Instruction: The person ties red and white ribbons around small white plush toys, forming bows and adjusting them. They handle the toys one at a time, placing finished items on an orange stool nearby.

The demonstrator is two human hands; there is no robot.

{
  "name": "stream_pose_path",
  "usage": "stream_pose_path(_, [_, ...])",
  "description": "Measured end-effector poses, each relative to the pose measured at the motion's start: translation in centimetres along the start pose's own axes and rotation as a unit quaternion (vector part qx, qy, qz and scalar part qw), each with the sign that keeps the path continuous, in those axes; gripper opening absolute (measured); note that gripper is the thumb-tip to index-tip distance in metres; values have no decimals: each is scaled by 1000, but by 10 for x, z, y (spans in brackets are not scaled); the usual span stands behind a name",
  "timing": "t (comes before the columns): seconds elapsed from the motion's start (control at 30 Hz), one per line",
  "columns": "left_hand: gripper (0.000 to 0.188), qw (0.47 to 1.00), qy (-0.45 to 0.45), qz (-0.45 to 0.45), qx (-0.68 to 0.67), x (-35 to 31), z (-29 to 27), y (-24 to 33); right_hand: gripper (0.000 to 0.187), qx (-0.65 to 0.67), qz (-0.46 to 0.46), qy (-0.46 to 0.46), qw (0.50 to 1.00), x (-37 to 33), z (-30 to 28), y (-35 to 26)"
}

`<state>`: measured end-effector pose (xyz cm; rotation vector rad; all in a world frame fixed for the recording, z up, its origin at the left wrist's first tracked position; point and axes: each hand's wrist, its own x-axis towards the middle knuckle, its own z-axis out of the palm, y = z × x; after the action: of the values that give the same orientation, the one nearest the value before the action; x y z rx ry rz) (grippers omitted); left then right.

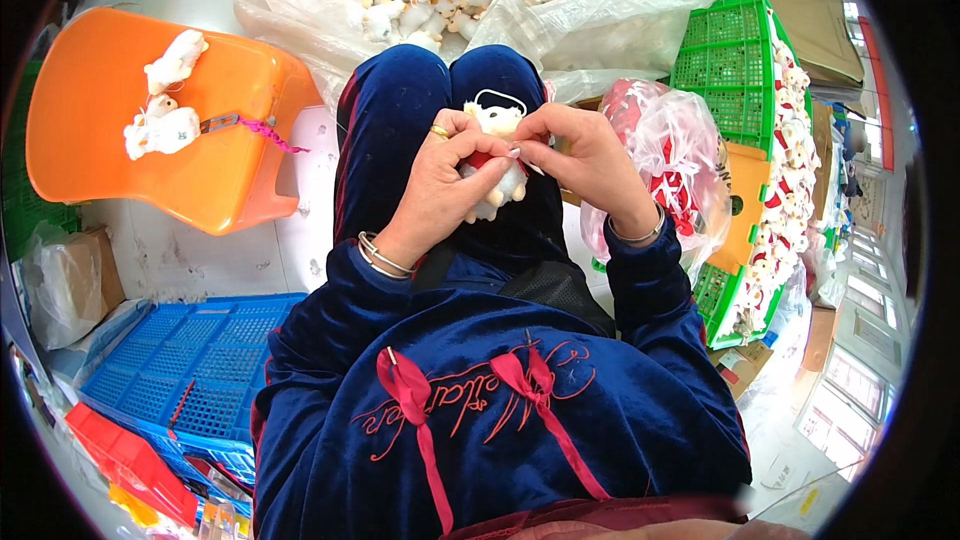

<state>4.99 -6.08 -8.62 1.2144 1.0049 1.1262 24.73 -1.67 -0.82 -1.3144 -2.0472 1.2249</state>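
Observation:
Over my lap, a small white plush toy (509, 186) is held upright, with a white loop above its head and a piece of red cloth (481, 159) around its neck. My left hand (447, 176) is closed around the toy's left side, thumb and fingers at the cloth. From the other side, my right hand (588, 152) is closed in a pinch at the toy's neck, its fingertips meeting those of my left hand. Whatever lies between the right fingertips is too small to make out, and the hands partly cover the cloth.
An orange stool (235, 95) at left bears two white plush toys and metal snips (220, 123) with a pink tie. Ahead lies a large plastic bag (600, 25) of plush toys. At right are a clear bag (700, 135) of red pieces and a green crate (725, 65) beside dressed toys. A blue crate (190, 355) stands near left.

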Motion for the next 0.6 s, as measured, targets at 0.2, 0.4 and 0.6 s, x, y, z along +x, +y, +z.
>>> stream_pose_path(0.2, [8, 1000, -8, 18, 5, 2, -1, -2, 11, -47, -28, -16, 998, 4, 0, 3])
stream_pose_path(0.4, [11, 996, -29, 36, 72, 10, 1, 4, 14, -28, 61, -65, 996, 17, -9, -10])
stream_pose_path(0.6, [14, 985, -31, 9, 168, 25, 10, 12, 12, -224, 23, -30, 974, 12, 3, -15])
